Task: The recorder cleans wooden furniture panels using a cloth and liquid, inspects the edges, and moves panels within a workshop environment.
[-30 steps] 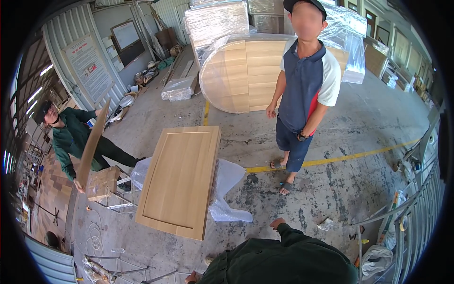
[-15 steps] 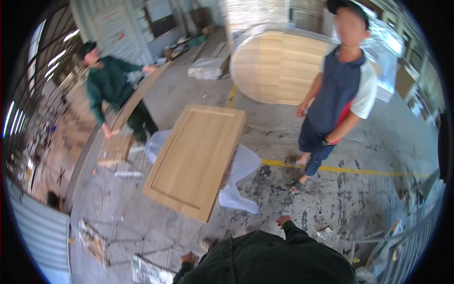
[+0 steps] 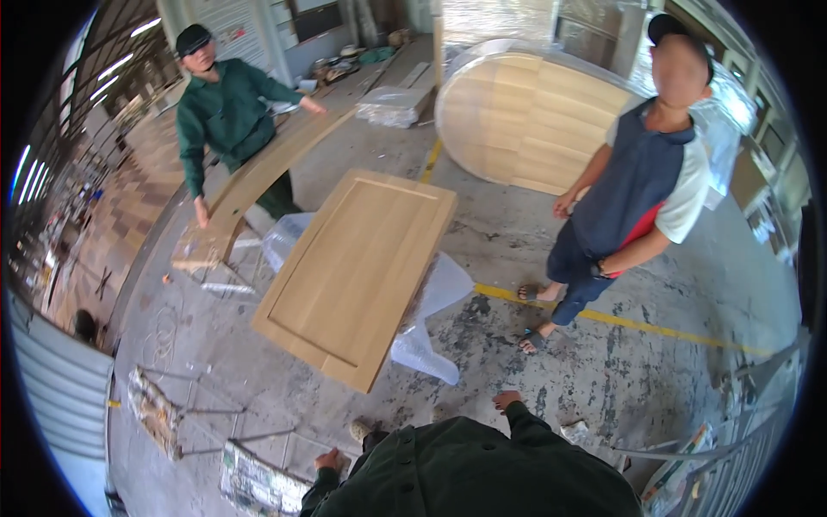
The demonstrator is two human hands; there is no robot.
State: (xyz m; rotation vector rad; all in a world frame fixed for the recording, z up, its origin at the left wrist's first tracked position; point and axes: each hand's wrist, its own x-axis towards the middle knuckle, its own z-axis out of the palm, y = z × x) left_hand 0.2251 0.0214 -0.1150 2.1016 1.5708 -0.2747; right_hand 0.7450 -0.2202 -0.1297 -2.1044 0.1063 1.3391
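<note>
My left hand hangs low beside my green jacket, fingers loosely apart and nothing in it. Its nearest neighbour is a metal trestle with a wrapped crossbar. My right hand hangs out at my other side, empty too, with its fingers a little spread. Ahead of me a framed wooden panel lies flat on a support covered in bubble wrap. Neither of my hands touches it. Across from it, a person in green holds a long wooden board with both hands.
Another person in a dark shirt with white sleeves stands to the right of the panel. Behind them leans a wrapped oval tabletop. A yellow line crosses the worn concrete floor. Corrugated metal is at lower left.
The view has shifted slightly. The person in green has turned and lowered the board to a flatter tilt over the trestle at left. My hands stay low at my sides.
</note>
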